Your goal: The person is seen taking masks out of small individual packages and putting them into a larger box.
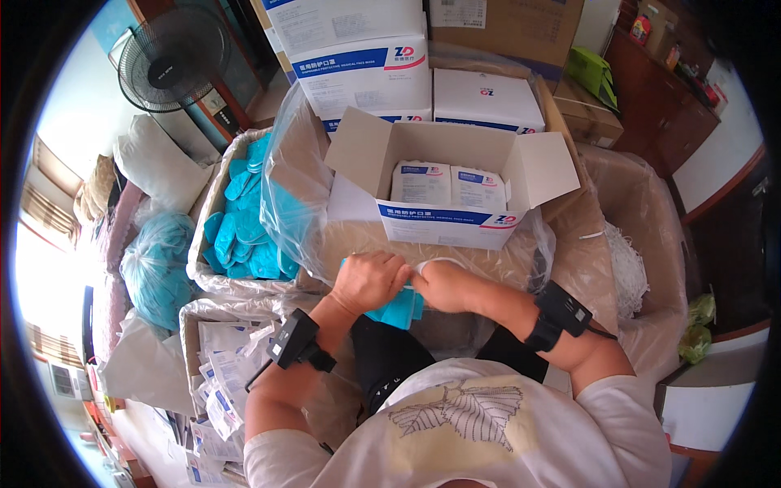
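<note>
Both hands meet at picture centre, head view only. Left hand [368, 281] is curled shut over a blue face mask [397, 309], knuckles up; the mask hangs below the fist, over the lap. Right hand [439, 285] is closed too, fingertips pinching at the mask's top edge by a thin white ear loop [439, 262]. The hands touch each other. Each forearm carries a black wrist device.

Containers:
- Open white carton [455, 175] just beyond the hands, flaps spread, holding sealed white packets [447, 183] stood on edge.
- Clear plastic bag [285, 187] to its left, wrapped round a basket of loose blue masks [244, 220].
- Lower left, a plastic-lined box [191, 325] of empty-looking white pouches [224, 366].
- Stacked closed white cartons [358, 57] behind the open one.
- Tied bag of blue masks [154, 264] far left.

Hard to make out: how much of the mask sits inside the left fist; the fingers cover its upper part. Right-side box contents are white shreds, blurred.
</note>
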Demonstrator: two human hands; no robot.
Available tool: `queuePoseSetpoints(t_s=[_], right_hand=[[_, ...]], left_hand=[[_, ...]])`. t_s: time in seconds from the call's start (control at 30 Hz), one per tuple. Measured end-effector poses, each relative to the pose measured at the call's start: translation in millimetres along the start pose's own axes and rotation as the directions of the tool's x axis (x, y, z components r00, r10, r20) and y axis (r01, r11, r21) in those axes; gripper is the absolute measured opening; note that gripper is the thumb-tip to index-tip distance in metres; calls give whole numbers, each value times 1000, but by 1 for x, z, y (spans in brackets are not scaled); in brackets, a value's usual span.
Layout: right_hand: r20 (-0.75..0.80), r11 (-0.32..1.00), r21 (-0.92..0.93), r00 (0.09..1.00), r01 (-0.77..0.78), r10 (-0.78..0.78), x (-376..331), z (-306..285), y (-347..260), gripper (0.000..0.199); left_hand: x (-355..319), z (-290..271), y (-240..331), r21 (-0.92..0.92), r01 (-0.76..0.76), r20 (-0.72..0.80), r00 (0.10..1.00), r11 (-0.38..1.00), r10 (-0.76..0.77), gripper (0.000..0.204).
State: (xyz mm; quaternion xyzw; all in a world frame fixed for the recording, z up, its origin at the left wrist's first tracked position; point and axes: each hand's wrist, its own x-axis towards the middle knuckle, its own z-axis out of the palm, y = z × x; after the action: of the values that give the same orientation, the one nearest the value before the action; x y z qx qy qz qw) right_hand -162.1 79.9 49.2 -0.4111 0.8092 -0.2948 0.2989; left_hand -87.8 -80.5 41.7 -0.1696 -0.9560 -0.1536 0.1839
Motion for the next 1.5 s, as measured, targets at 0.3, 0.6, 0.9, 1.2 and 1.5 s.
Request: queuePoseSetpoints(t_s=[0.3,0.6,0.9,1.2,1.5], right_hand=[[175,955,295,983,-9,-45,-71,8,-9,47],[458,754,567,888,-333,48,-145,-32,-3,42],[381,612,648,888,-454,256,-229,-46,64,34],[-289,743,670,925,10,248,-128,-91,60,12],[-414,852,446,781,-274,468,-213,-162,171,11]], left_hand=[[-9,-8,22,-177,-220,-24,975,959,219,11],[20,-13,80,-443,-305,4,940,843,342,19],[-59,25,-49,-166,621,82,783,766,-617,23],[34,-34,-3,-876,-144,100,879,-460,-466,41],[37,-28,3,-794,-137,132,912,-592,-388,43]])
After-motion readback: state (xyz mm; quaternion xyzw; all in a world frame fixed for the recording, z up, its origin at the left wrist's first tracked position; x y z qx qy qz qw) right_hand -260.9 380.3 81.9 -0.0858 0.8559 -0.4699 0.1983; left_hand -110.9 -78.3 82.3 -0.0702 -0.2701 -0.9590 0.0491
